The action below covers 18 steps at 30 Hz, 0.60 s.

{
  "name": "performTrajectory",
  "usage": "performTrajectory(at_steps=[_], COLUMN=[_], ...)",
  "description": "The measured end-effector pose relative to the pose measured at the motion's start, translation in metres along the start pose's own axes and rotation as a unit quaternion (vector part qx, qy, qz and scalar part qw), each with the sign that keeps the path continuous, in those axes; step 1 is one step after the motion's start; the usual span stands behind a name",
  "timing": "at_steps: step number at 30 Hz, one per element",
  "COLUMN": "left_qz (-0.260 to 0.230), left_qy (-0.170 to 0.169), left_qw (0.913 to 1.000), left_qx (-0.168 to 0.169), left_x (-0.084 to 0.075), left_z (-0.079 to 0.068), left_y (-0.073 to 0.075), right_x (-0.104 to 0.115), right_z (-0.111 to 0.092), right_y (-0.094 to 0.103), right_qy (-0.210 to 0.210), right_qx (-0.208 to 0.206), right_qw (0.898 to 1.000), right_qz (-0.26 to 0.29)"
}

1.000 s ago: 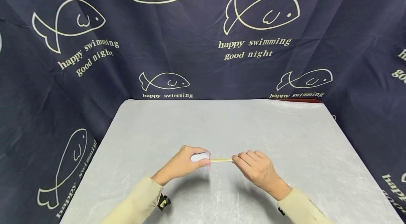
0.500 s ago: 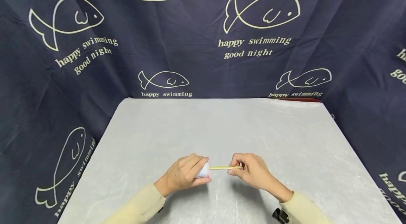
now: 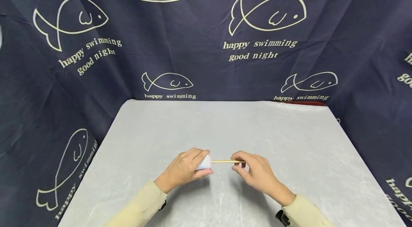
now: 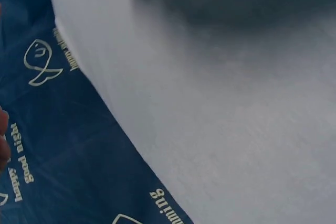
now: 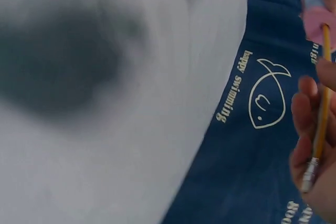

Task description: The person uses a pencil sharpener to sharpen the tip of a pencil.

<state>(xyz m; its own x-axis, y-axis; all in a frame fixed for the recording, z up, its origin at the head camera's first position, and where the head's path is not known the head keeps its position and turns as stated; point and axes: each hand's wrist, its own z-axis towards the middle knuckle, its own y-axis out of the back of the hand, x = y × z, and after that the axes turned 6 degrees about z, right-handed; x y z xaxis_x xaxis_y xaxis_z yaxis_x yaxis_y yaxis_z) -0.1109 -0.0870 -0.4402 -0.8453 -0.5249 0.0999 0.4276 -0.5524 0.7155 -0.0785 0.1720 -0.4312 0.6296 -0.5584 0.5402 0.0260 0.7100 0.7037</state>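
In the head view my left hand (image 3: 182, 168) grips a pale blue and pink pencil sharpener (image 3: 204, 163) above the table, fingers over its top and thumb along its near side. A yellow pencil (image 3: 222, 161) lies level, one end inside the sharpener. My right hand (image 3: 256, 170) holds the pencil's other end between thumb and curled fingers. From the right wrist, the pencil (image 5: 326, 51) enters a hole in the sharpener's pink face (image 5: 315, 20), and its silver ferrule (image 5: 310, 170) shows by the palm. The pencil's tip is hidden. Only some fingertips (image 4: 3, 140) show in the left wrist view.
A pale grey cloth covers the table (image 3: 225, 127) below both hands. Dark blue curtains (image 3: 206, 41) with fish drawings and lettering hang behind it and at both sides. A dark red edge (image 3: 302, 103) shows at the table's back right.
Both hands have turned: the left hand's fingers now cover the sharpener's top, and the right hand has rolled from knuckles-up to thumb and fingers around the pencil. The pencil remains in the sharpener.
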Motion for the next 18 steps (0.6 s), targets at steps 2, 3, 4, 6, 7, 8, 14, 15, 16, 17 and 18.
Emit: performTrajectory(at_steps=[2, 3, 4, 6, 7, 8, 14, 15, 16, 17, 18], left_qz=[-0.017, -0.031, -0.05, -0.102, -0.136, -0.172, -0.366, -0.382, -0.392, -0.397, -0.391], left_qy=[0.032, 0.051, 0.069, 0.113, 0.138, 0.165, 0.297, 0.304, 0.307, 0.303, 0.287], left_qw=[0.9993, 0.9981, 0.996, 0.9871, 0.9787, 0.9672, 0.8567, 0.8436, 0.8345, 0.8335, 0.8437], left_qx=[0.009, 0.014, 0.023, 0.05, 0.068, 0.087, 0.21, 0.224, 0.235, 0.237, 0.23], left_x=[0.003, 0.003, 0.004, 0.005, 0.005, 0.004, 0.005, 0.005, 0.005, 0.005, 0.004], left_z=[0.001, 0.001, 0.002, 0.003, 0.004, 0.005, 0.014, 0.014, 0.015, 0.015, 0.014], left_y=[0.002, 0.003, 0.005, 0.008, 0.01, 0.012, 0.02, 0.021, 0.021, 0.02, 0.02], right_x=[-0.002, -0.002, -0.003, -0.004, -0.004, -0.004, 0.008, 0.011, 0.013, 0.016, 0.018], right_z=[0.0, 0.001, 0.001, 0.002, 0.003, 0.003, 0.013, 0.015, 0.017, 0.017, 0.017], right_y=[-0.001, -0.001, -0.001, -0.001, -0.001, -0.001, 0.001, 0.002, 0.003, 0.003, 0.003], right_qy=[0.06, 0.088, 0.111, 0.151, 0.172, 0.194, 0.305, 0.316, 0.323, 0.325, 0.324], right_qx=[-0.037, -0.05, -0.06, -0.078, -0.088, -0.1, -0.216, -0.234, -0.246, -0.254, -0.258], right_qw=[0.997, 0.993, 0.989, 0.979, 0.972, 0.964, 0.897, 0.888, 0.882, 0.879, 0.879], right_qz=[-0.037, -0.055, -0.074, -0.11, -0.132, -0.152, -0.236, -0.239, -0.24, -0.239, -0.237])
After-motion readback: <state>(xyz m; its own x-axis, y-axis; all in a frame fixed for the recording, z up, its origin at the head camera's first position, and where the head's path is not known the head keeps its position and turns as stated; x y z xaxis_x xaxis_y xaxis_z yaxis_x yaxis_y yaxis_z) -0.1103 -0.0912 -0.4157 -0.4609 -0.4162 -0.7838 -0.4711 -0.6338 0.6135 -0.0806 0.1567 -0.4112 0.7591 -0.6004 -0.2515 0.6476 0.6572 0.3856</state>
